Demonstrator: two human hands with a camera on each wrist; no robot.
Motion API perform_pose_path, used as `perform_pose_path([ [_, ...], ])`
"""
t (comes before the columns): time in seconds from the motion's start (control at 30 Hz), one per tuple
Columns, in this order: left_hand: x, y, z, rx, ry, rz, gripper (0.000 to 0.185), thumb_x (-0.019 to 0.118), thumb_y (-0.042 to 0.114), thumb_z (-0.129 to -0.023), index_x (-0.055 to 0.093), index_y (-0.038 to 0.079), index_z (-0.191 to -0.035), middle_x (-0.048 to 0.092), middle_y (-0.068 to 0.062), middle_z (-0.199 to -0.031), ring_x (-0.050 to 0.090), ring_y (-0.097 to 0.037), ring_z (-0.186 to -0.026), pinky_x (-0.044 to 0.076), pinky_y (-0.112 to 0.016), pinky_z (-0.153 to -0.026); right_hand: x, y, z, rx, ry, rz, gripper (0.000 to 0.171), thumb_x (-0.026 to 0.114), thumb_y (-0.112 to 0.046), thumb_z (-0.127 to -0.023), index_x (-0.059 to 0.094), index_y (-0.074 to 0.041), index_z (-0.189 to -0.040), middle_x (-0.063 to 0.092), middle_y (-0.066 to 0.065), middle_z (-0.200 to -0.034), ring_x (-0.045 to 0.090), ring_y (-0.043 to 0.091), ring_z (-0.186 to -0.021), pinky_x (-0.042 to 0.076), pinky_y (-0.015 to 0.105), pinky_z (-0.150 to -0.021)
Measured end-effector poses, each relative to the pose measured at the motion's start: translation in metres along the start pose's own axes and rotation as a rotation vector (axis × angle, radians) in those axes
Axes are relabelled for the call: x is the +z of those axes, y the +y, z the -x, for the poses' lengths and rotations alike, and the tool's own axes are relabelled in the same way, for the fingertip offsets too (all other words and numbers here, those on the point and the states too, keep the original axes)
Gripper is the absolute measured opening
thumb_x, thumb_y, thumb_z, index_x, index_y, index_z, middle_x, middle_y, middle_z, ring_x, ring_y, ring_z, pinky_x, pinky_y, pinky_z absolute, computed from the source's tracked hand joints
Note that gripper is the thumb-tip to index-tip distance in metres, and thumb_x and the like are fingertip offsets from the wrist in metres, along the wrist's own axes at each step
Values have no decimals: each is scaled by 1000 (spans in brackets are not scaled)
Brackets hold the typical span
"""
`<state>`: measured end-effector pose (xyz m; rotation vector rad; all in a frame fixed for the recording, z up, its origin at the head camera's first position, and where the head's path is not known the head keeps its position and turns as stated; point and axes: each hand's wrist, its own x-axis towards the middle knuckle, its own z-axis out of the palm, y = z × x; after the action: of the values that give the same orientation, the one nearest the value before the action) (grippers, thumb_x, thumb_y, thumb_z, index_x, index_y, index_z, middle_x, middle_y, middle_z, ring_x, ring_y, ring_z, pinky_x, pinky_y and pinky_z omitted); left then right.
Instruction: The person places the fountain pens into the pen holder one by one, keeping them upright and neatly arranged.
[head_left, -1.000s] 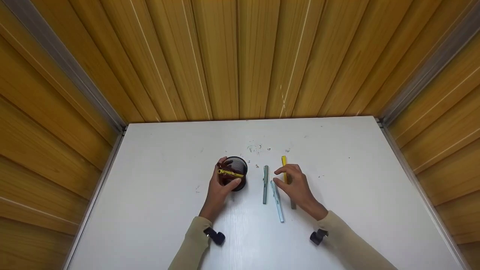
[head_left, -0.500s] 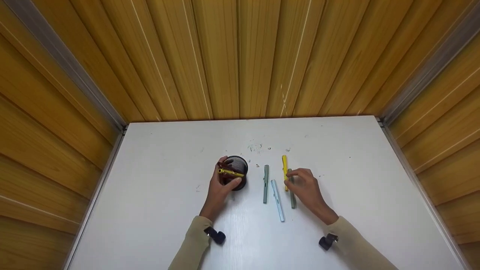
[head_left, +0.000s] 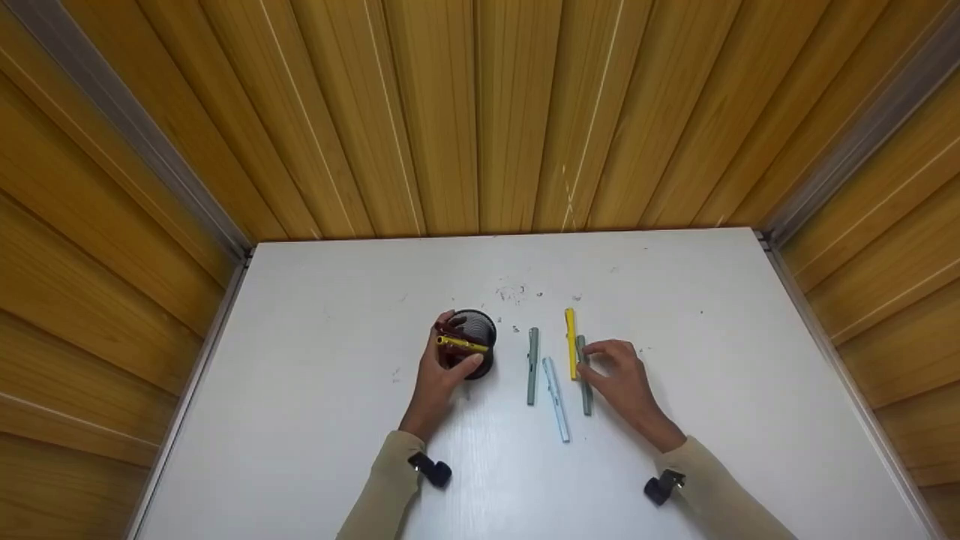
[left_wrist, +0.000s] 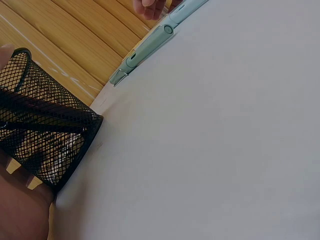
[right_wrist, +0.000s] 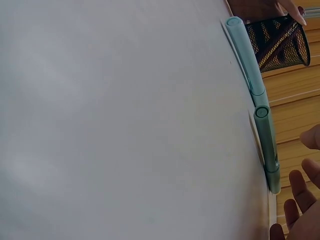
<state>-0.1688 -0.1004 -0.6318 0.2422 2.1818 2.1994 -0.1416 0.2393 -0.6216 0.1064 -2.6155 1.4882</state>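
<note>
left hand [head_left: 435,386] grips cup [head_left: 477,325] | right hand [head_left: 621,376], fingers parted, beside green pen [head_left: 586,399] | likely light, stiff, slick; pinch mid-barrel

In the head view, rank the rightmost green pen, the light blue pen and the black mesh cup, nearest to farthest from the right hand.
From the right hand:
1. Rightmost green pen: immediately to its left.
2. Light blue pen: further left.
3. Black mesh cup: farthest left, held by the left hand.
</note>
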Motion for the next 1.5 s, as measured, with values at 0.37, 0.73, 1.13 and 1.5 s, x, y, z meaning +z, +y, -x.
perform_pose_path([
  [0.37, 0, 1, 0, -5, 9, -8, 88, 84, 21, -98, 35, 34, -171, 47, -13, -164, 52, -31, -147, 43, -49, -121, 1, 15, -1, 5, -13, 77, 47, 91, -15, -92, 71, -5, -134, 68, 12, -134, 52, 31, -136, 39, 47, -118],
  [0.73, -3, 0, 3, -23, 15, -16, 88, 85, 27, -98, 35, 38, -170, 47, -10, -164, 52, -29, -148, 44, -49, -121, 7, 17, 2, -20, -8, 124, 51, 91, -12, -91, 69, -4, -136, 65, 12, -135, 48, 31, -136, 37, 47, -117],
  [1.13, -4, -1, 3, -15, 3, 1, 88, 84, 26, -99, 35, 32, -171, 48, -10, -163, 52, -29, -148, 44, -45, -121, 8, 15, 1, 29, 14, 95, 44, 82, -4, -94, 69, -1, -135, 65, 15, -135, 45, 30, -134, 35, 48, -118],
  [1.5, -5, -2, 3, -29, 13, -5, 89, 85, 27, -97, 36, 39, -170, 47, -10, -163, 52, -30, -148, 42, -49, -122, 15, 16, -2, -10, 94, 140, 36, 88, -3, -90, 74, -1, -123, 67, 15, -120, 47, 34, -128, 37, 48, -110],
])
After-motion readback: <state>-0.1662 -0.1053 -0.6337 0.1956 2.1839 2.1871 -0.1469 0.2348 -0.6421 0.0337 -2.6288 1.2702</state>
